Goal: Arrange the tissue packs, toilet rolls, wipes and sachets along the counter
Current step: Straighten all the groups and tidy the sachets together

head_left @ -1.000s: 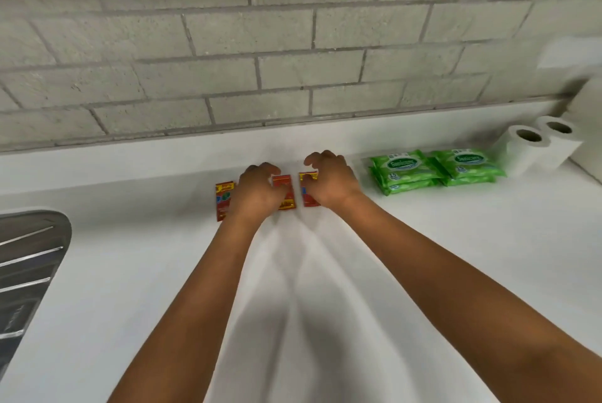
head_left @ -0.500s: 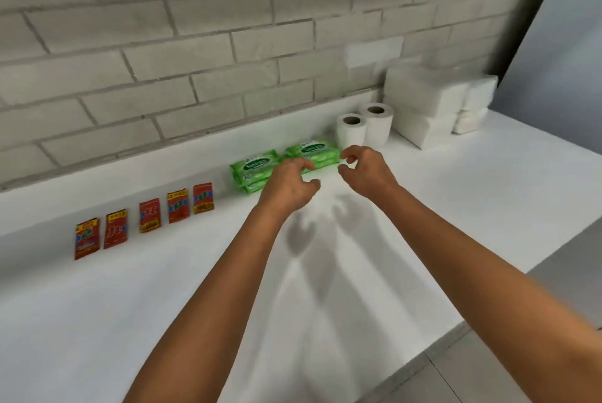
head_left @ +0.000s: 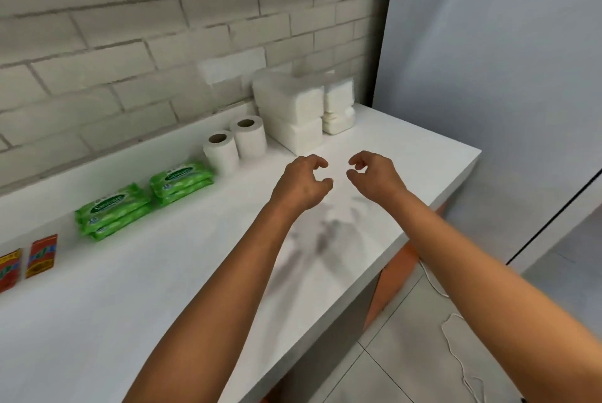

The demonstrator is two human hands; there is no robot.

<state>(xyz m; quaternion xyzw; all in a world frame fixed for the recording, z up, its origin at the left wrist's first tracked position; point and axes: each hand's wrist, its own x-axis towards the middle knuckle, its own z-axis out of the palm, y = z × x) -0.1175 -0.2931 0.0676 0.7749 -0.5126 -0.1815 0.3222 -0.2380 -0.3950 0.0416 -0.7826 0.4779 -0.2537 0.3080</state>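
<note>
While both hands hover empty over the long white counter, stacked white tissue packs sit at 12 o'clock, green wipes packs at 9, two white toilet rolls at 11, red sachets far 9. Left hand, right hand: fingers loosely curled, gripping nothing.

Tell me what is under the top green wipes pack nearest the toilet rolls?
Under that top wipes pack lies a second green pack, only its front edge visible. Below it is the white counter. The top face of the lower pack is covered.
</note>
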